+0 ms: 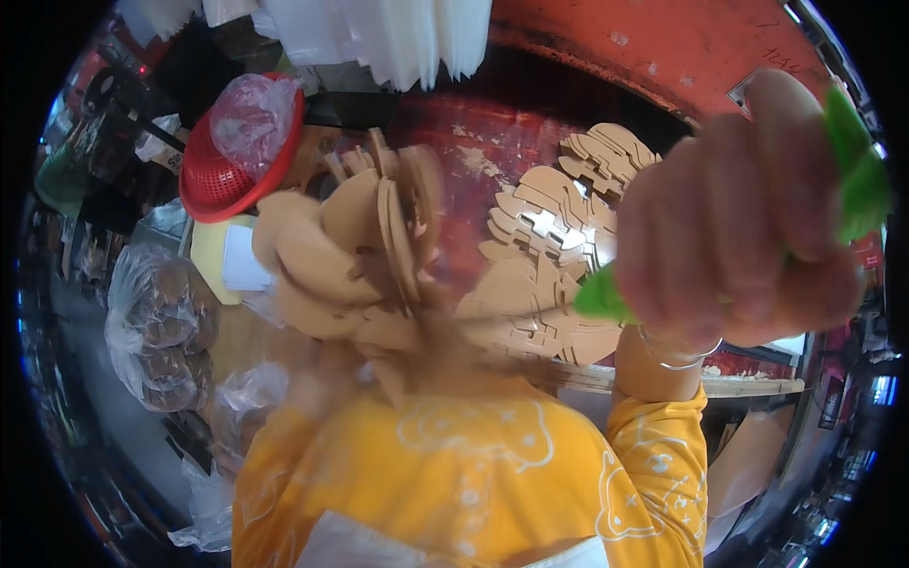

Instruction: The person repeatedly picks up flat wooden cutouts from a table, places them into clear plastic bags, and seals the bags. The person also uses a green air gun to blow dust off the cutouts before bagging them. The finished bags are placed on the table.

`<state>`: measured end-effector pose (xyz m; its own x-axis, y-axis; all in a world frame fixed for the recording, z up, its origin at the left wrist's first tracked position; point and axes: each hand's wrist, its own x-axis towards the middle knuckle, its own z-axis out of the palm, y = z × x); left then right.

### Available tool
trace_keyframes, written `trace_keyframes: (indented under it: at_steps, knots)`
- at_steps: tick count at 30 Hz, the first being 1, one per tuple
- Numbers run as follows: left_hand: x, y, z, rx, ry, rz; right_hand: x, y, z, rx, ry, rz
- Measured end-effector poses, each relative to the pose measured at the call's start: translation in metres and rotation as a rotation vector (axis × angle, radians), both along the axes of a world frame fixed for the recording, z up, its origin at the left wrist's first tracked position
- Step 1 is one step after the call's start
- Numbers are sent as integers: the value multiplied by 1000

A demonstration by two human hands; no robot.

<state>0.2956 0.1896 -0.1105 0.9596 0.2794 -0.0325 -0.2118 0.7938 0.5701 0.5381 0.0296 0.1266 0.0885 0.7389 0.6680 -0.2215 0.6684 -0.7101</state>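
Observation:
My right hand (729, 227) is raised close to the camera at the right, its fingers wrapped round a bright green handle (606, 295). A thin, smeared shaft seems to run left from that handle toward the bunch of brown cut-out boards (350, 237); what kind of tool it is I cannot make out. The boards are thin, flat pieces with curved edges, fanned at different angles in front of my chest. My left hand (327, 364) is blurred below and partly behind them and appears to hold them up; its fingers are mostly hidden.
More brown slotted cut-outs (540, 237) lie overlapping on the red worktop (464, 151). At the left stand a red plastic basket (227, 189) with a clear bag in it and a plastic bag (156, 322) of round brown things. White sheets (379, 38) hang at the top.

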Motion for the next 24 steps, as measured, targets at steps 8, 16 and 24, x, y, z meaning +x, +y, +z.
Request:
trace_keyframes:
  at_steps: [8,16,24]
  knots:
    - [0,9,54,239,363,141,49,36,-28,-712,-555,-1120]
    - [-19,4,38,268,506,162,-8,26,-125,-919,-1109,-334]
    - [-21,-21,39,-25,148,463,-69,35,-145,-962,-567,-178]
